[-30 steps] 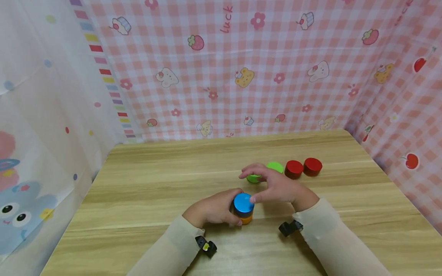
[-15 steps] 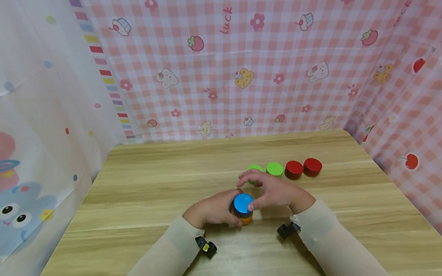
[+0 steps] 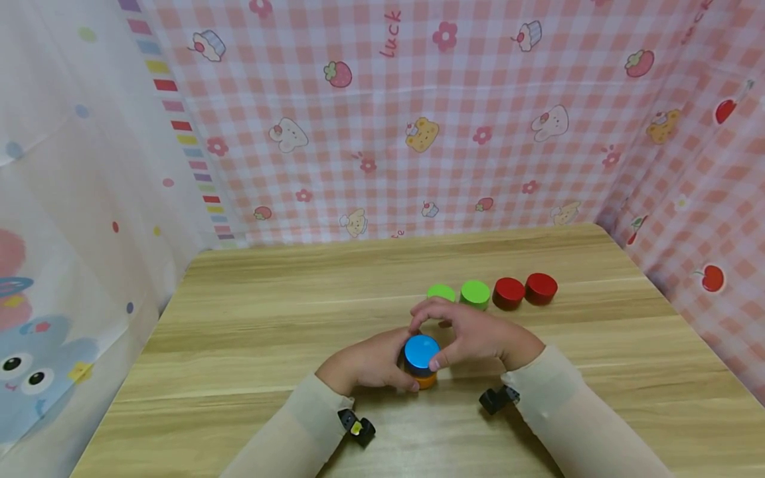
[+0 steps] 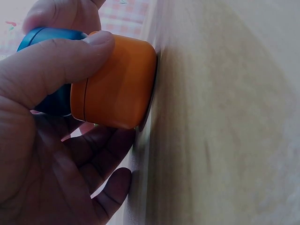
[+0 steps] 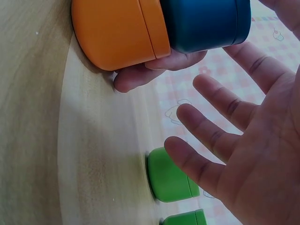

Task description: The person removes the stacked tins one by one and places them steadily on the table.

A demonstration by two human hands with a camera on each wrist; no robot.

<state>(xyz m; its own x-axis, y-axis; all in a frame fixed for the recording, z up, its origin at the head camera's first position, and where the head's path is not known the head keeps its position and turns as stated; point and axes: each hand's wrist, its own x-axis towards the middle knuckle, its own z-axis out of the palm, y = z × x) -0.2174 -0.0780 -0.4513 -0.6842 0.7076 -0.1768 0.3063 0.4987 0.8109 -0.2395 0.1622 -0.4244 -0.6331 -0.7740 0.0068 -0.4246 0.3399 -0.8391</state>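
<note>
A blue round lidded tin (image 3: 422, 353) stands on top of an orange lidded tin (image 3: 427, 382), near the middle of the table. My left hand (image 3: 372, 360) grips the stack from the left; in the left wrist view its thumb lies across the join, with the tip on the orange tin (image 4: 119, 84), and the other fingers are behind. My right hand (image 3: 478, 334) arches around the right side of the blue tin, thumb at the near edge, index finger towards the far side. In the right wrist view its fingers (image 5: 211, 140) are spread and loosely extended; firm contact with the blue tin (image 5: 201, 23) cannot be made out.
Behind the right hand, two green tins (image 3: 475, 293) and two red tins (image 3: 509, 294) form a row on the wooden table (image 3: 287, 292). The nearer-left green one is partly covered by the fingers. Patterned cloth (image 3: 382, 133) hangs at the back and sides.
My right hand has shifted slightly left and towards me, with its thumb and fingers drawing closer around the blue tin. The left hand and both stacked tins have stayed in place.
</note>
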